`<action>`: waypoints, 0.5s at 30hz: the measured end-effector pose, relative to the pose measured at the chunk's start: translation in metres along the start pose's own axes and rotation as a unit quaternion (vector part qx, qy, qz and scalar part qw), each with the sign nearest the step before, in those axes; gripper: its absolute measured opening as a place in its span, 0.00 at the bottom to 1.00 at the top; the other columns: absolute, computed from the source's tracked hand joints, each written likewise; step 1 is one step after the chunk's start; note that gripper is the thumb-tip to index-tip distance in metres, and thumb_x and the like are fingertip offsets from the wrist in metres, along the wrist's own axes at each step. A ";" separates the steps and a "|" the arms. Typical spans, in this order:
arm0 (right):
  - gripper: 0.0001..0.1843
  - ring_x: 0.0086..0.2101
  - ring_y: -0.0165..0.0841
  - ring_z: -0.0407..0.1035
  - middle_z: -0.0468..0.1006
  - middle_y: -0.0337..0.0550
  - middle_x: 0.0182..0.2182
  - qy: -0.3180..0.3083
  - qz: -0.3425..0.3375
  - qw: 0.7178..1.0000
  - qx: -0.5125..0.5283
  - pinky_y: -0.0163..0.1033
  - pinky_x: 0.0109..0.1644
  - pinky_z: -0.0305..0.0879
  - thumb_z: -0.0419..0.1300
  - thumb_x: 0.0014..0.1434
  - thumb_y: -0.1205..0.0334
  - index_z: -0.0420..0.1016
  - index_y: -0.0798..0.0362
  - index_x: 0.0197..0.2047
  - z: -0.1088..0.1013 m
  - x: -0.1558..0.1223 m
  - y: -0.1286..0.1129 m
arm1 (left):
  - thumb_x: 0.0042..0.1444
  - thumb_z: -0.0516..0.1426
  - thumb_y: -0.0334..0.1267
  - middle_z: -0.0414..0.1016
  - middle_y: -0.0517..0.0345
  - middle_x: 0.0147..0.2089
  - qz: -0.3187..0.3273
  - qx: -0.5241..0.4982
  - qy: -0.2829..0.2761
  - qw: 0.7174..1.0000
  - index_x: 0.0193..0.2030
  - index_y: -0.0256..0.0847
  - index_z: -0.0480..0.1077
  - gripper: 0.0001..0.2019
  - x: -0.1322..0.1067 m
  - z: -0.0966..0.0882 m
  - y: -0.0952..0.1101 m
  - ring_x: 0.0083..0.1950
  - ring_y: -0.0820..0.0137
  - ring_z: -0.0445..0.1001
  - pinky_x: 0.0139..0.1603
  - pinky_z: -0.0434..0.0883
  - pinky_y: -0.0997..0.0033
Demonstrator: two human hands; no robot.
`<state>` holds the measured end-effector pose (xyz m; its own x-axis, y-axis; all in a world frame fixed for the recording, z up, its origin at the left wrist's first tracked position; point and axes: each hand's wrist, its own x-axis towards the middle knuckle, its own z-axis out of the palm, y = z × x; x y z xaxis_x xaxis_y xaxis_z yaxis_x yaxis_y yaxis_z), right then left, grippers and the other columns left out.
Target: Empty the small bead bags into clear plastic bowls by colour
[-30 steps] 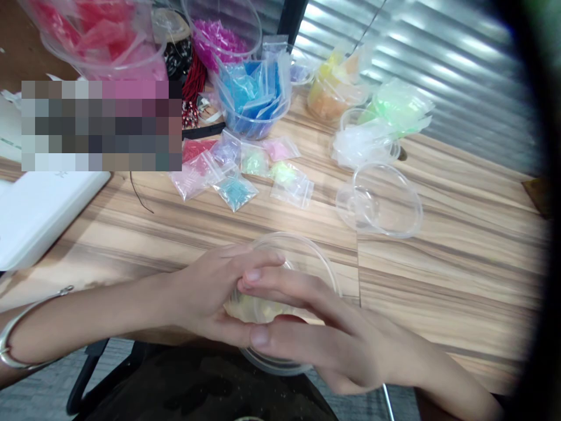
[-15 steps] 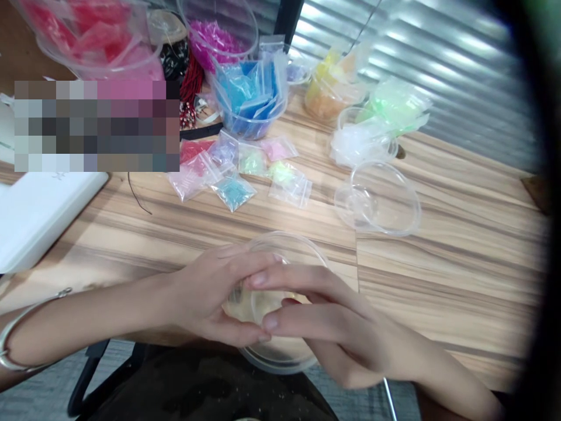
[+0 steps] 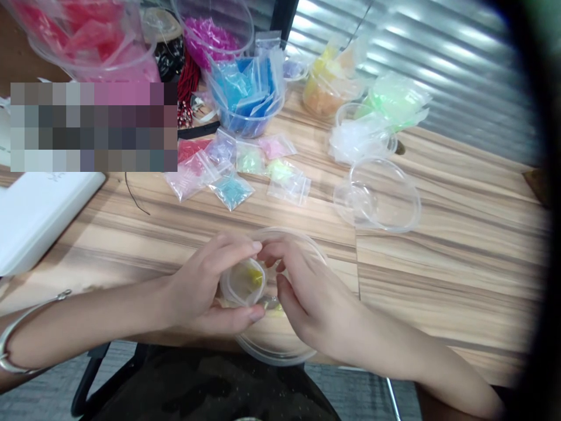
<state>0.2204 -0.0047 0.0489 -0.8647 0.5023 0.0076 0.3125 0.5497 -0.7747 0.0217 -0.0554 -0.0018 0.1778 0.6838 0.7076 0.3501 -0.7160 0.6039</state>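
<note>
My left hand (image 3: 205, 292) is curled round a small clear plastic cup (image 3: 243, 282) with yellow bits inside, held over a larger clear bowl (image 3: 280, 351) at the table's near edge. My right hand (image 3: 307, 298) meets it from the right, fingertips pinched at the cup's rim and thumb below it. What the right fingers pinch is too small to make out. A silver bangle (image 3: 17, 327) circles my left wrist.
Small zip bags of coloured beads (image 3: 236, 169) lie in the table's middle. Behind them stand tubs of blue (image 3: 248, 93), pink, red, orange and green bags. An empty clear bowl (image 3: 377, 196) sits right of centre. A white box (image 3: 39, 210) lies at left.
My right hand has drawn back and curled, uncovering the small cup, which now shows tilted in my left hand. Before, both hands lay flat over the bowl.
</note>
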 end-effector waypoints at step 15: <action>0.20 0.48 0.39 0.67 0.72 0.48 0.49 -0.217 -0.041 0.972 -0.079 0.45 0.53 0.67 0.51 0.58 0.79 0.74 0.55 0.49 -0.008 -0.001 0.005 | 0.58 0.57 0.48 0.74 0.48 0.41 -0.015 0.064 -0.033 0.997 0.62 0.34 0.61 0.29 0.003 0.000 0.002 0.38 0.64 0.74 0.35 0.73 0.64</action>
<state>0.2254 0.0027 0.0499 -0.9632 0.1427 -0.2278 0.2619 0.6887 -0.6761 0.0229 -0.0547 0.0010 0.2251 0.7152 0.6617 0.4697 -0.6747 0.5694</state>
